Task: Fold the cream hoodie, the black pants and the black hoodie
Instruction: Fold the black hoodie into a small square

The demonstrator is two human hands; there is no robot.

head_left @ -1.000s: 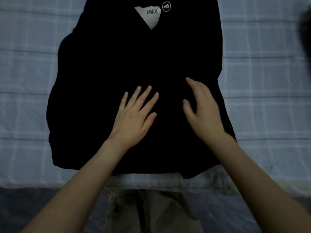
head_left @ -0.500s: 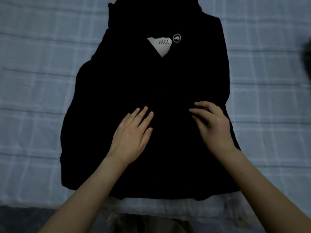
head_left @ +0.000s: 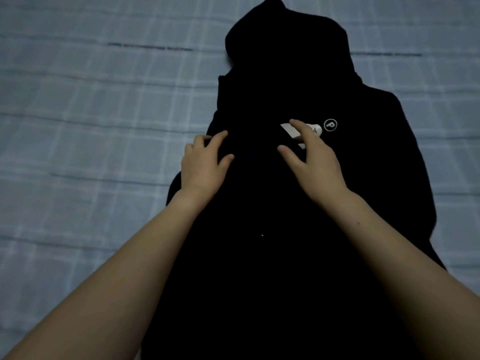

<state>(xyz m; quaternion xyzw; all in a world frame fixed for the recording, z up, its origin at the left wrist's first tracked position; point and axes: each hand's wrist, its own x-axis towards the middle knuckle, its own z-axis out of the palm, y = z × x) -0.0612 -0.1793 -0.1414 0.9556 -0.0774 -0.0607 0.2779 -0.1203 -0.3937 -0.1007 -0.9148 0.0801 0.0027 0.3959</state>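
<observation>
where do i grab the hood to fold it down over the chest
Probably its far edge, near the peak. The hood seems to lie flat on the sheet, pointing away from you, so reach over it from above, pinch that edge and draw it back toward the logo.

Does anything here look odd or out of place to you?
Nothing stands out. The black hoodie lies flat on the checked sheet, hood pointing away. The left hand touches its left edge; the right hand partly covers the white label.
</observation>
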